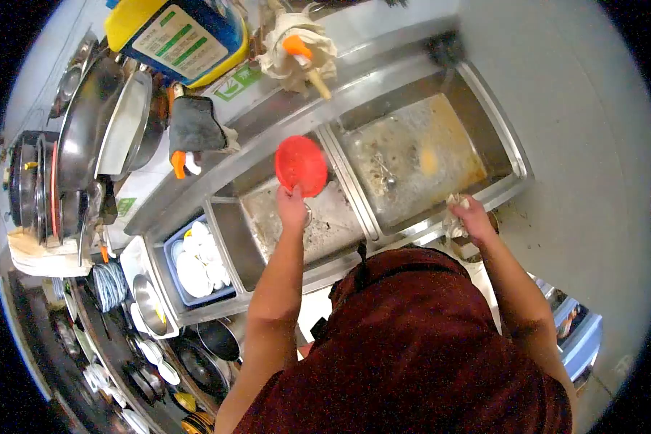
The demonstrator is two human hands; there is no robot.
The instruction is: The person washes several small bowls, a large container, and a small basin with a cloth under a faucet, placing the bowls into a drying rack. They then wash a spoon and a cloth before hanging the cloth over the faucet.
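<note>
Pinching 1 red plate (301, 165) over the sink (351, 189) with left hand (291, 207) fingers, right hand (474, 217) fingers clutching 1 rag (453, 228).

I count one round red plastic plate (301, 165), one pale crumpled cloth (456, 218), two rectangular steel sink basins (336, 217), one blue plastic crate (169, 254), one blue-and-yellow plastic jug (177, 32), plus left grip (291, 206) and right grip (474, 220).
</note>
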